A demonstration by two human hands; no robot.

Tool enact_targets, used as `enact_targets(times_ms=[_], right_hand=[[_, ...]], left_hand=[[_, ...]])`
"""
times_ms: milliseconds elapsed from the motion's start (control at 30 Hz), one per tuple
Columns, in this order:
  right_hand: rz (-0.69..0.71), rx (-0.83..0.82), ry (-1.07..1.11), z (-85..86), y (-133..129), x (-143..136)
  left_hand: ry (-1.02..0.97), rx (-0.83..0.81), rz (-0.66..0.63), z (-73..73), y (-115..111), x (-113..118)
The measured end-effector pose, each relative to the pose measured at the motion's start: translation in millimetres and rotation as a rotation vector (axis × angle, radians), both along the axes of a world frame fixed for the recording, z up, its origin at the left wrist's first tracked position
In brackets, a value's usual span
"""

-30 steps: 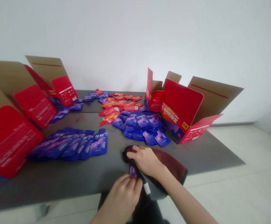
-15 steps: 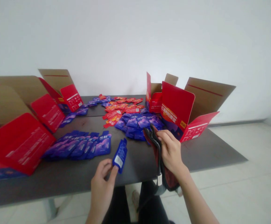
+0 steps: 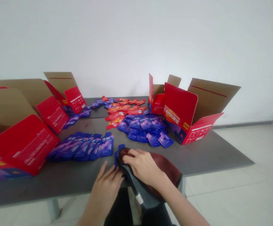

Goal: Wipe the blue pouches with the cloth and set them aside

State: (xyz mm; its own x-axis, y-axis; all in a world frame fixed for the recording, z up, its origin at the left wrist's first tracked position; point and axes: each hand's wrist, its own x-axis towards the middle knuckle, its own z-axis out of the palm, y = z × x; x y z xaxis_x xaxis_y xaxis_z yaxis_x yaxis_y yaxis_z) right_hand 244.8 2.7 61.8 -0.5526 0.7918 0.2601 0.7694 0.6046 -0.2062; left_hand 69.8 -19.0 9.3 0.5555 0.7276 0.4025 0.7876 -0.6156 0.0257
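I saw the cloth [image 3: 166,164] had swung left over the packet [image 3: 116,157] | packet was blue, mostly covered, near the table's [image 3: 75,179] front edge | right hand [image 3: 143,164] curled, gripped cloth | left hand [image 3: 108,182] half-spread at packet, grip I couldn't tell | red boxes [image 3: 180,110] stood open, contents hidden

near the middle of the counter [image 3: 209,153], the right hand [image 3: 142,164] lies on a dark brown and grey cloth [image 3: 166,164] that overhangs the near edge. the left hand [image 3: 108,185] is at the cloth's left side, its fingertips by a blue pouch [image 3: 120,147] partly covered by the cloth. to the left lies an overlapping row of blue pouches [image 3: 80,146]; farther, a blue heap [image 3: 145,127], then red pouches [image 3: 124,110]. open red cartons stand left [image 3: 25,144] and right [image 3: 181,110].
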Motion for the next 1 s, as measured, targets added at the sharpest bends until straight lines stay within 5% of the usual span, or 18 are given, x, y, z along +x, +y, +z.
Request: enact_targets(times_ms=[133,367,533,667,833,1000], right_hand=[[0.079,-0.031,-0.144,-12.7,15.5,-15.8],[-0.112,-0.037,-0.230,-13.0,50.4,-13.1],[-0.029,0.023,-0.131,0.9,19.4,-11.1],[0.078,-0.043,-0.156,-8.5,4.4,-13.2],[0.023,-0.015,-0.214,-19.5,39.6,-16.0],[-0.087,-0.021,-0.268,-5.3,62.6,-16.9]], left_hand=[[0.087,0.020,-0.097,-2.7,-5.0,-2.3],[0.140,0.120,-0.116,-16.4,-0.5,-9.4],[0.118,-0.046,-0.141,-8.0,2.7,-5.0],[0.089,-0.176,-0.089,-1.6,-0.3,-2.4],[0.117,-0.032,-0.185,-8.1,1.5,-8.0],[0.113,-0.070,-0.140,-10.3,5.3,-7.3]])
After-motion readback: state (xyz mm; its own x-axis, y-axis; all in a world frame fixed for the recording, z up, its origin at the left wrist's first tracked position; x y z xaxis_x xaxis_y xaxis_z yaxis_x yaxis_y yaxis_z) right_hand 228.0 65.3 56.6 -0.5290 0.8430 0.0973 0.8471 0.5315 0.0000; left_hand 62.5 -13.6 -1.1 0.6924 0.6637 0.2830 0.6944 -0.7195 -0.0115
